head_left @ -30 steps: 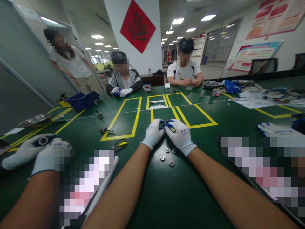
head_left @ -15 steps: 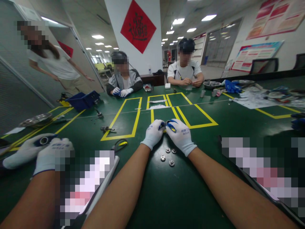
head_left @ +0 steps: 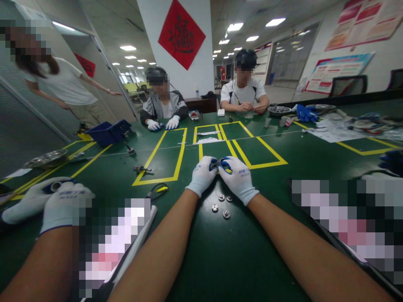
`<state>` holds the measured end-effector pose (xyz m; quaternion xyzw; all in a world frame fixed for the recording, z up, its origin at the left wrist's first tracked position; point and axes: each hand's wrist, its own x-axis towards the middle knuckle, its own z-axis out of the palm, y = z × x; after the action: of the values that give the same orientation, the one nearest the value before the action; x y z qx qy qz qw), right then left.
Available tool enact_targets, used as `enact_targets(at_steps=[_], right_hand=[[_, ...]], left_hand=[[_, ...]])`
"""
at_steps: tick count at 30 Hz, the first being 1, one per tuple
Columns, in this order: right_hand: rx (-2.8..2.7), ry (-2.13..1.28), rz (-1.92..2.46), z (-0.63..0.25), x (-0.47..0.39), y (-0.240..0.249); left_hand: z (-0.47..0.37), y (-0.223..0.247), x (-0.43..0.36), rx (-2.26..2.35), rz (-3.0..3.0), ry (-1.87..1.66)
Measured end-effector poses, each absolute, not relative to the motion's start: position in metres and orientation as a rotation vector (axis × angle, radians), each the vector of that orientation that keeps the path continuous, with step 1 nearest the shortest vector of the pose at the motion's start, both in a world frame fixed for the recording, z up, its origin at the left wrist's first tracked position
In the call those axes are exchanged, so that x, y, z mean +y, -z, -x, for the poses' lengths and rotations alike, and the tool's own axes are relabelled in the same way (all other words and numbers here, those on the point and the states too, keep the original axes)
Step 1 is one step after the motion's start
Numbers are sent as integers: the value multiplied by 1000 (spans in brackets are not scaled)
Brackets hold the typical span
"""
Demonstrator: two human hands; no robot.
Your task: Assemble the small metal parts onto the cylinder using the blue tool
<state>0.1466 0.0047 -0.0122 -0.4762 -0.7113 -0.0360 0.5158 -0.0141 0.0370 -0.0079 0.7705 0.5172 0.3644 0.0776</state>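
Largely hidden by curled, gloved fingers (head_left: 224,166), a small greyish part (head_left: 219,161) of unclear shape sits pinched between the left hand (head_left: 203,171) and the right hand (head_left: 237,175), just beyond four metal discs (head_left: 226,214) on a green table (head_left: 220,260), pixelated patches (head_left: 118,247) masking either side.

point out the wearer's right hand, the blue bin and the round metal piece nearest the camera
Right hand (head_left: 236,175), head view: back of the glove
Blue bin (head_left: 108,137), head view: side wall
Round metal piece (head_left: 226,214), head view: upper face
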Motion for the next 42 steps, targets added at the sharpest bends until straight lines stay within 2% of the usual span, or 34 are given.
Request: enact_targets(at_steps=[3,7,11,16,25,36,42], right_hand=[[-1694,84,1140,-147,6,13],[-1707,88,1142,-146,6,13],[-1706,93,1138,-145,4,13],[-1726,86,1124,-145,3,12],[-1723,87,1180,-145,2,9],[-1696,132,1058,-144,-7,0],[-1904,151,820,-136,-18,-9]], left_hand=[[13,6,36,1478,-2361,-1074],[13,4,35,1646,-2270,-1132],[13,5,36,1521,-2341,-1122],[12,5,36,1689,-2215,-1161],[4,2,28,1397,-2385,-1191],[10,4,32,1481,-2287,-1220],[12,2,31,1439,-2296,-1219]])
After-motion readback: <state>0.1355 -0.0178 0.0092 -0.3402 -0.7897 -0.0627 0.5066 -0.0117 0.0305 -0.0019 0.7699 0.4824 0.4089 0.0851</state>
